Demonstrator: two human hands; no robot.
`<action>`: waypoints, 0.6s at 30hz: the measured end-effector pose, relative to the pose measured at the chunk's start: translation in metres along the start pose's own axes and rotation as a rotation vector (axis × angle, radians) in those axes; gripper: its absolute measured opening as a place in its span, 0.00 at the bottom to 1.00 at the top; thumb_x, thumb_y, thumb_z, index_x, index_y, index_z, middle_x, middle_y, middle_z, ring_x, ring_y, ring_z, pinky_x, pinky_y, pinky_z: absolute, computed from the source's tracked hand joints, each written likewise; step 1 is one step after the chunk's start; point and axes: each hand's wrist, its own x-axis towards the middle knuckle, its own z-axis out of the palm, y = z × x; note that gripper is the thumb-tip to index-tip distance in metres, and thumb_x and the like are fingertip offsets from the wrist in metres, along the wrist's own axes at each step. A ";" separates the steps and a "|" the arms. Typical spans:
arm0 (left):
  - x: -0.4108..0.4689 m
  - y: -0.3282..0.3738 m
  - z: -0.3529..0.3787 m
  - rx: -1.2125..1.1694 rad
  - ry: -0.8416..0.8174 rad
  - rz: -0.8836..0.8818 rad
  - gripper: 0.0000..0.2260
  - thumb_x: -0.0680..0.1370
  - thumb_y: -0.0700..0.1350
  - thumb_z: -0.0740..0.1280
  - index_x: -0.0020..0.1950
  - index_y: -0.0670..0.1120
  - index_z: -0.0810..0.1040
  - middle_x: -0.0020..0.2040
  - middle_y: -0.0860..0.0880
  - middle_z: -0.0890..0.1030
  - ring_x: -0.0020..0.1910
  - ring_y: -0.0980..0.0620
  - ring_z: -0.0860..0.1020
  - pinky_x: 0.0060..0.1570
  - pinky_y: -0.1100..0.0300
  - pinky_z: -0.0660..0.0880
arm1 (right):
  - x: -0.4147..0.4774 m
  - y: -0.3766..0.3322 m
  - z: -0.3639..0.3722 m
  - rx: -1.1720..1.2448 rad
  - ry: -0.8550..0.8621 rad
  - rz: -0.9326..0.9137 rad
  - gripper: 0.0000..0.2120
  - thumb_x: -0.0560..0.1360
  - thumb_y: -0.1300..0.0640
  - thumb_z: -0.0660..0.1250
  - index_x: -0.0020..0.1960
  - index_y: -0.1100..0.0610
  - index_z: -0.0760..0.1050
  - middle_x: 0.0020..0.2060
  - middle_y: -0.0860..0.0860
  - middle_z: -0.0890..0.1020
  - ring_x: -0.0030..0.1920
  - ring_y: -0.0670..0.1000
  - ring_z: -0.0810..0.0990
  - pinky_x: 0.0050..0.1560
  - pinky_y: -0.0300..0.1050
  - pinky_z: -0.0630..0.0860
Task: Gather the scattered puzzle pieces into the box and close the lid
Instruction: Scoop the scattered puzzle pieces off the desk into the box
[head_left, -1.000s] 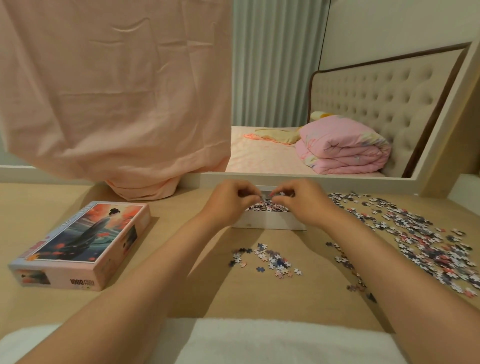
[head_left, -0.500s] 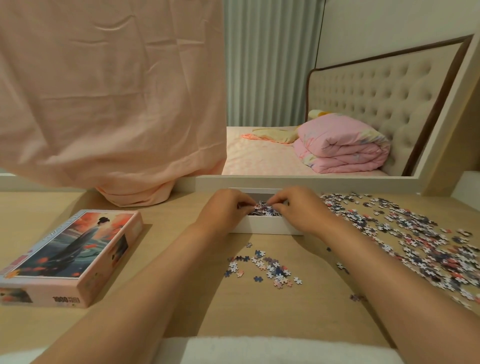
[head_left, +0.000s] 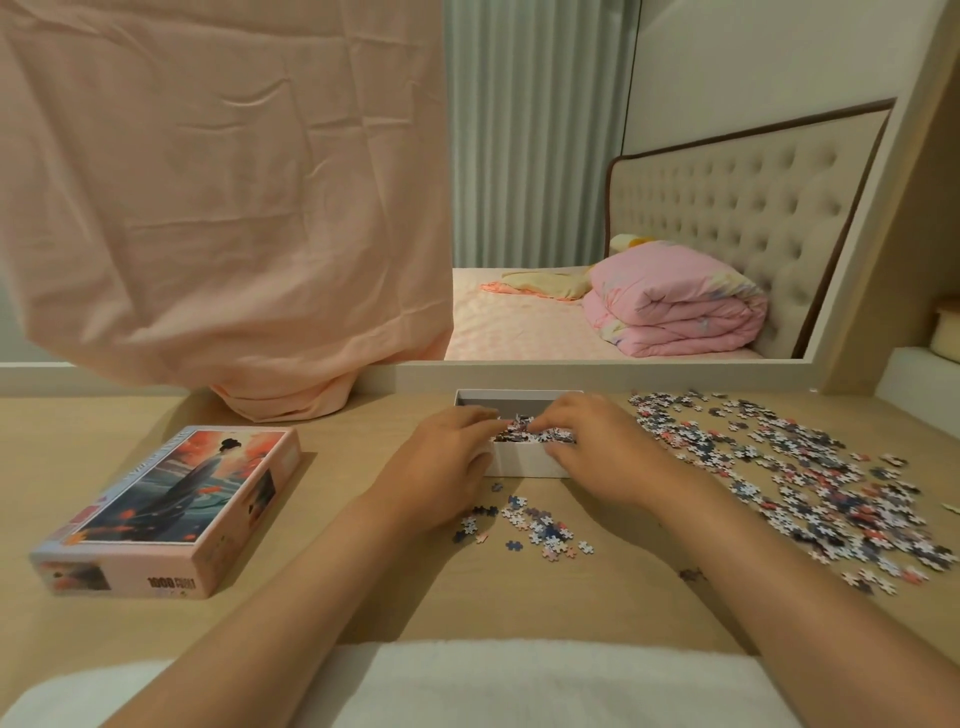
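Fingers (head_left: 480, 423) of the left hand (head_left: 447, 467) and fingers (head_left: 558, 415) of the right hand (head_left: 597, 449) are curled down over the pile of pieces in the box (head_left: 524, 462), tips nearly meeting. They look pressed into or loosely pinching the pieces; can't tell whether they are letting go or holding.

Change over the last second: both hands have dropped from just above the box rim down into it, knuckles lower, tips now among the pieces. Camera has tilted down a bit too, so the box and lid sit lower in frame. My read: a handful has just been delivered and is being released or patted flat. One load in, many to go.

Box is white, open, at the far edge of the worktop (head_left: 337, 597) near the middle, against the mirror sill. Small cluster of pieces (head_left: 530, 527) lies just in front of the box, between the forearms. Big spread of pieces (head_left: 810, 483) covers the right side of the worktop, well apart from the box. Most of the puzzle is still outside, so the task is early.

Lid (head_left: 171, 512) rests picture-up toward the left edge, well apart from the box, untouched. Closing comes last.

Writing: lid's near side wall shows "1000" plus blurred characters I can't read. Strip of text along the lid's left border is too blurred to read. No brand legible.
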 end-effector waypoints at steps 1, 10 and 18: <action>-0.003 0.002 -0.002 0.007 0.038 0.023 0.16 0.77 0.40 0.64 0.64 0.50 0.78 0.62 0.51 0.77 0.60 0.51 0.73 0.58 0.55 0.72 | -0.003 -0.002 -0.002 -0.009 0.026 -0.018 0.13 0.78 0.54 0.67 0.60 0.44 0.80 0.58 0.44 0.78 0.58 0.46 0.74 0.60 0.47 0.72; -0.026 0.014 0.016 -0.086 -0.318 0.020 0.19 0.80 0.49 0.62 0.70 0.48 0.74 0.70 0.51 0.72 0.68 0.52 0.69 0.68 0.57 0.65 | -0.032 -0.009 -0.007 -0.066 -0.516 0.035 0.27 0.72 0.50 0.74 0.70 0.47 0.73 0.60 0.44 0.78 0.57 0.46 0.76 0.57 0.42 0.73; -0.028 0.013 -0.002 -0.212 -0.302 -0.006 0.16 0.78 0.47 0.67 0.66 0.51 0.77 0.60 0.54 0.79 0.57 0.56 0.75 0.59 0.63 0.70 | -0.030 -0.012 0.008 0.122 -0.367 0.051 0.17 0.75 0.54 0.73 0.63 0.50 0.80 0.44 0.46 0.84 0.44 0.46 0.81 0.49 0.42 0.77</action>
